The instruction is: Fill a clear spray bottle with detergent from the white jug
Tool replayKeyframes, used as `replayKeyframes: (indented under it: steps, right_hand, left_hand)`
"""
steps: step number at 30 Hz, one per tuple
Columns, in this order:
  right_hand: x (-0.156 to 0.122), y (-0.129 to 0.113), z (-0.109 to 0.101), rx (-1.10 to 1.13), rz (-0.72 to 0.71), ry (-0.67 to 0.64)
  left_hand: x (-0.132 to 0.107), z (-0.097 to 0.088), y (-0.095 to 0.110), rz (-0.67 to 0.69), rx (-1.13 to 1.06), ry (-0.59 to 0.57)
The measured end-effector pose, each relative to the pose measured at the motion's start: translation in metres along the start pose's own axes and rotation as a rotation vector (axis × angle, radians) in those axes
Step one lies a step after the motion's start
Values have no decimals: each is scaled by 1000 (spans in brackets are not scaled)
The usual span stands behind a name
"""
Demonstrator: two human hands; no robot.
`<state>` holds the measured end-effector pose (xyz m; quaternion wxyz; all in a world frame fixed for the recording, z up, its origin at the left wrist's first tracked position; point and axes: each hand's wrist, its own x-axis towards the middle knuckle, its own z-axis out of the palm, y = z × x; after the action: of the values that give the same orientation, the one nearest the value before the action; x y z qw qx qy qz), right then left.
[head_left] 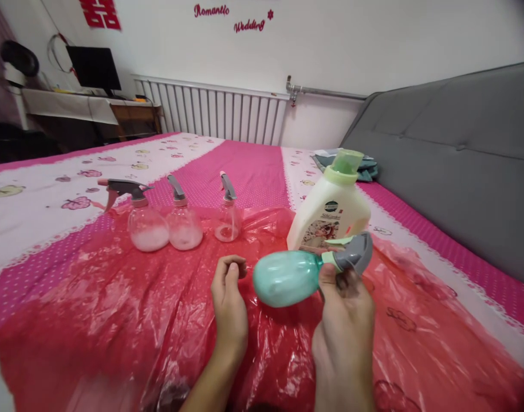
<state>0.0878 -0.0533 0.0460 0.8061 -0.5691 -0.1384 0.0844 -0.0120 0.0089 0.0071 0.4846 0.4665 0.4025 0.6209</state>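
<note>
Grips the green spray bottle (287, 278) around its neck and grey head (359, 252) with the fingers of the right hand (345, 320). Leaves the pale green trigger (339, 241) in sight along the upper side, with no finger seen on it. Tips the bottle nearly flat above the red plastic sheet (158, 320), base toward 9 o'clock, head between 2 and 3 o'clock. Holds the left hand (231, 297) between 8 and 9 o'clock of the bottle, near the base but apart from it, with fingers loosely curled and empty.

Seems, by judgement, to be at a step of handling and turning the bottle rather than spraying. Would call next for a steady grip at the neck, and perhaps for the left hand under the rounded base to check a swing.

Farther out, meets at 1 o'clock a large cream bottle (326, 212), upright, partly hidden by the trigger. Shows toward 10 o'clock three upright sprayers: a nearest clear bottle (233, 218) with a little inside, then a middle clear bottle (184, 232) and an outermost clear bottle (149, 234), both holding something whitish. Beyond, reaches bedspread (248, 171) at 11 o'clock and a grey headboard (459, 149) at 2 o'clock.
</note>
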Motion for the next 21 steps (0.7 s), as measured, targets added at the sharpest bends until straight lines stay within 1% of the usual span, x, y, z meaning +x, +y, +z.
replayKeyframes:
  steps: [5, 9, 12, 14, 18, 21]
  right_hand:
    - [-1, 4, 0, -36, -8, -7]
    - [0, 3, -1, -98, -29, 36]
    - [2, 2, -2, -38, 8, 50]
    - [2, 1, -3, -31, 6, 68]
    - [1, -2, -2, 14, 34, 64]
    - [-2, -4, 1, 14, -14, 89]
  left_hand:
    - [1, -1, -3, -14, -34, -3]
    - [1, -1, -2, -10, -35, -1]
    - [1, 0, -1, -15, -31, 1]
    - [0, 0, -1, -22, -30, 5]
    - [1, 0, 1, -20, -13, 2]
    - [2, 0, -1, -31, 13, -18]
